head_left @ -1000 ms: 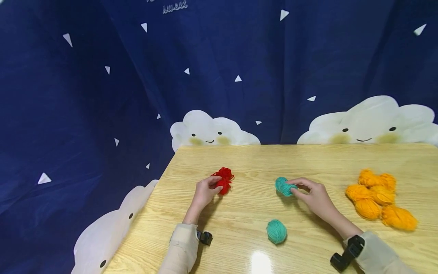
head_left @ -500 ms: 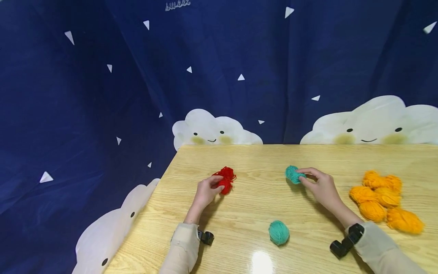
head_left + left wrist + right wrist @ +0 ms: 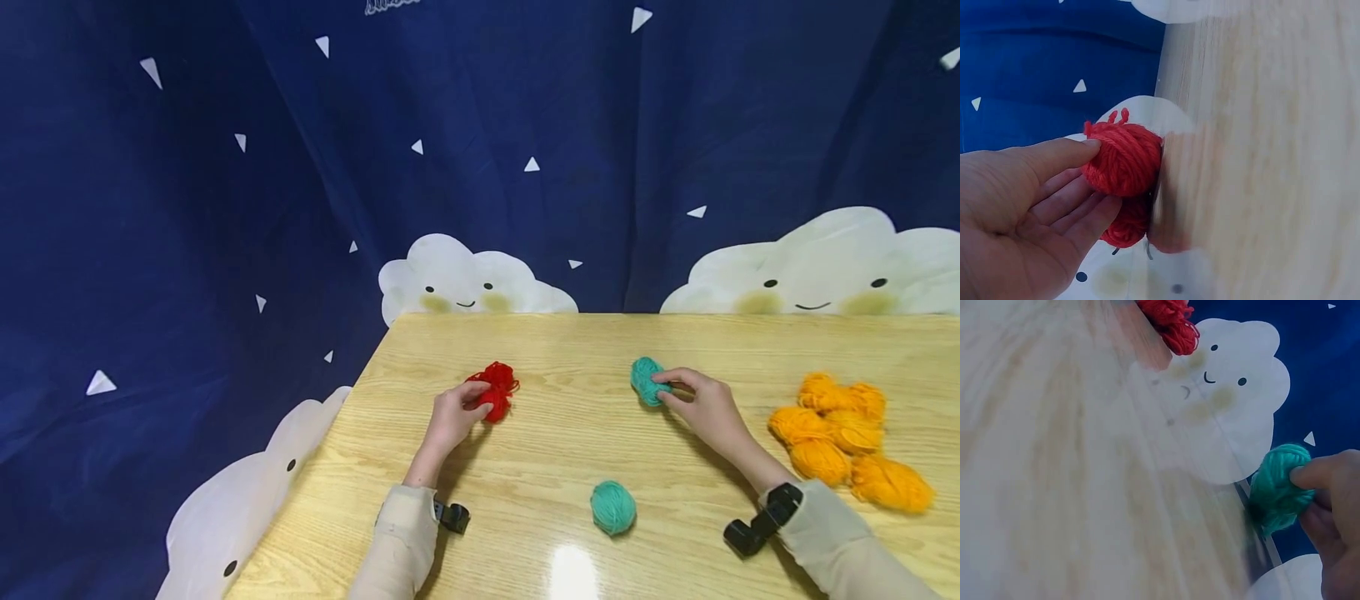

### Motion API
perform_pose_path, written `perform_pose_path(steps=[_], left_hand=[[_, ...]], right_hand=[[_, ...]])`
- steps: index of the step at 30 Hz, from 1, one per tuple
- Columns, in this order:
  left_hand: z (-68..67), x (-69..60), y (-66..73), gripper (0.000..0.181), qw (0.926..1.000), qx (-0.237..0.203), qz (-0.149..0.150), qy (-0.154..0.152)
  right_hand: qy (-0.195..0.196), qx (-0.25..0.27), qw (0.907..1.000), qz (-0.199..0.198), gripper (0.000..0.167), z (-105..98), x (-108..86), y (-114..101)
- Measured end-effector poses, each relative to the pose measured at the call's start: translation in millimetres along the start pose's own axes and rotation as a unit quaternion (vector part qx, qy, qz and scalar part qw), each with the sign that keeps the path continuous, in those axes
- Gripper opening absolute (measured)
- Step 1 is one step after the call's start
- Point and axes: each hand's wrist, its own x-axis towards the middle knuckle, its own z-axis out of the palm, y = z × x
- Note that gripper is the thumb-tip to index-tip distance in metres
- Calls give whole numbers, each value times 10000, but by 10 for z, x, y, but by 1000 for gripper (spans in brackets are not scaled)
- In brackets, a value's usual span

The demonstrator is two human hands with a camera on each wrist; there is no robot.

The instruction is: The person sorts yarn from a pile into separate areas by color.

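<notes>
My left hand holds a ball of red yarn between thumb and fingers at the left of the table. A second red bundle lies right against it, with loose loops showing in the head view. Toward the back middle, my right hand pinches a small teal skein of yarn by its right side. In the right wrist view the thumb presses on that skein, and its lower end is at the tabletop. Another teal ball sits alone nearer the front, between the two forearms.
Several orange yarn skeins lie clustered at the right, beside my right forearm. The wooden table ends at the back against a dark blue curtain with printed clouds. Black wrist cameras sit on both cuffs.
My right hand has carried the teal skein back and slightly right, and the skein has turned more upright. My left hand stays on the red yarn. The head view has shifted slightly.
</notes>
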Motion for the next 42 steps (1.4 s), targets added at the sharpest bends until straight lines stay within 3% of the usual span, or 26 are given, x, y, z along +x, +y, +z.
perform_pose_path(steps=[6, 13, 19, 25, 36, 42], left_hand=[[-5, 13, 10, 34, 10000, 5, -1, -9], [-11, 11, -4, 33, 10000, -24, 54, 24], [-6, 8, -23, 33, 10000, -52, 45, 31], [-5, 0, -21, 34, 10000, -62, 23, 20], [-8, -9, 17, 34, 10000, -41, 26, 10], [-8, -17, 26, 34, 10000, -11, 54, 5]], right_hand=[[75, -57, 9998, -172, 25, -15, -51, -50], [12, 128, 9966, -815, 27, 47, -192, -193], [-616, 703, 9905, -1012, 27, 108, -359, -389], [-1101, 1327, 9754, -1372, 24, 152, -500, -541], [-1562, 1560, 9605, -1697, 26, 166, -629, -701], [-2282, 1548, 9489, -1535, 28, 115, -657, -756]])
